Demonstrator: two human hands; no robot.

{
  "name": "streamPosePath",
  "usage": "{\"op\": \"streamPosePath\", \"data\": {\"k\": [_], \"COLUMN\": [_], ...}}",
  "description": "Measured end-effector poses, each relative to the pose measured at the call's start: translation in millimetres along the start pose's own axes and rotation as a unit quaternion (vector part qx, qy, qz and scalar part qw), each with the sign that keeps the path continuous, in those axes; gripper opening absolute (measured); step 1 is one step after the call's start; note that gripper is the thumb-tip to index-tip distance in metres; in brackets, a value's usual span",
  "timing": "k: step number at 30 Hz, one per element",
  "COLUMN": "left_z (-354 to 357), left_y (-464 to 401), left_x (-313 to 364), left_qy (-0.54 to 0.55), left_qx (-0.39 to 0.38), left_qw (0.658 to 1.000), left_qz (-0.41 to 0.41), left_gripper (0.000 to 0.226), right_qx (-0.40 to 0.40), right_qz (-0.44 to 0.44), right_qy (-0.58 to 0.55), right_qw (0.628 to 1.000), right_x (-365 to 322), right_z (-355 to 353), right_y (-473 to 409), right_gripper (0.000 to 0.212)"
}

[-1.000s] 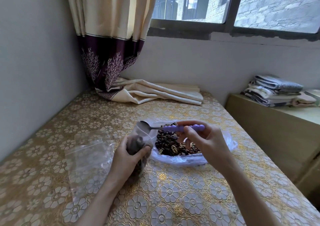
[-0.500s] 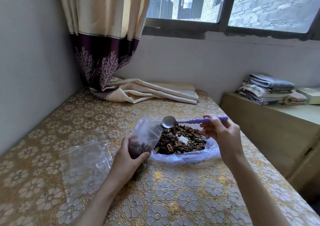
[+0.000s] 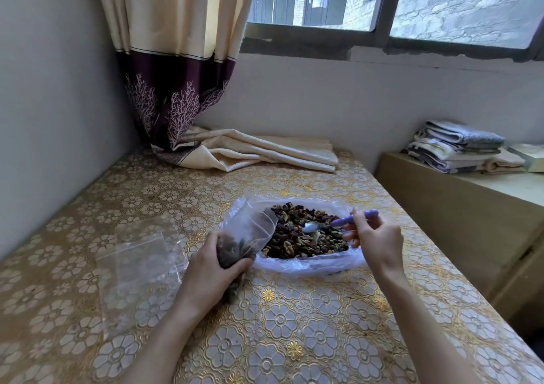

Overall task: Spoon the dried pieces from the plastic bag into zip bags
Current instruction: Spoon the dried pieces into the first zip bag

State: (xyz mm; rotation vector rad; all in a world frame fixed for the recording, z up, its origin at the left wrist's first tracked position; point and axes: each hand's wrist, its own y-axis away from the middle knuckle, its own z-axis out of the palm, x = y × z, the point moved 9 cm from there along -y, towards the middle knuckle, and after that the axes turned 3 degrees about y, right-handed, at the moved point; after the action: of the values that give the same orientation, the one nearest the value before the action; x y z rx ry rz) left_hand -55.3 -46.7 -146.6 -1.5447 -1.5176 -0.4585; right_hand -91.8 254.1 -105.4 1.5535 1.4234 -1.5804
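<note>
Spoon (image 3: 316, 227) has dropped from above into dried pieces (image 3: 303, 236).

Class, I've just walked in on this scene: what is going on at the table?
A person is portioning dried pieces. The left hand grips a partly filled zip bag, its mouth tilted toward the open plastic bag. The right hand holds a purple-handled spoon, its bowl down among the dried pieces. Empty zip bags lie to the left.
</note>
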Motion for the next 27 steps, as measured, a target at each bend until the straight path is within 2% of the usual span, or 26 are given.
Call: {"op": "streamPosePath", "data": {"k": [5,10,13,17,21,27], "left_z": [-5,7,9,14,16,10], "left_y": [-1,-1,-3,-2,1,2], "left_x": [0,-9,-9,-10,-8,-2], "left_qy": [0.017,-0.017,-0.049,-0.080,-0.047,0.005], "left_qx": [0.019,-0.031,-0.048,-0.078,-0.095,-0.061], "left_qw": [1.000,0.998,0.997,0.993,0.994,0.998], "left_qz": [0.005,-0.047,-0.039,-0.024,-0.019,-0.013], "left_gripper": [0.047,0.087,0.098,0.092,0.078,0.060], "right_qx": [-0.075,-0.115,-0.136,-0.122,-0.055,-0.029], "right_qz": [0.101,0.136,0.157,0.180,0.207,0.184], "right_qy": [-0.088,-0.132,-0.144,-0.175,-0.204,-0.219], "right_qw": [0.988,0.975,0.968,0.960,0.955,0.958], "right_x": [18,19,22,29,37,29], "right_z": [24,36,40,37,22,9], "right_y": [2,3,6,9,10,10], "right_gripper": [0.046,0.047,0.048,0.046,0.022,0.023]}}
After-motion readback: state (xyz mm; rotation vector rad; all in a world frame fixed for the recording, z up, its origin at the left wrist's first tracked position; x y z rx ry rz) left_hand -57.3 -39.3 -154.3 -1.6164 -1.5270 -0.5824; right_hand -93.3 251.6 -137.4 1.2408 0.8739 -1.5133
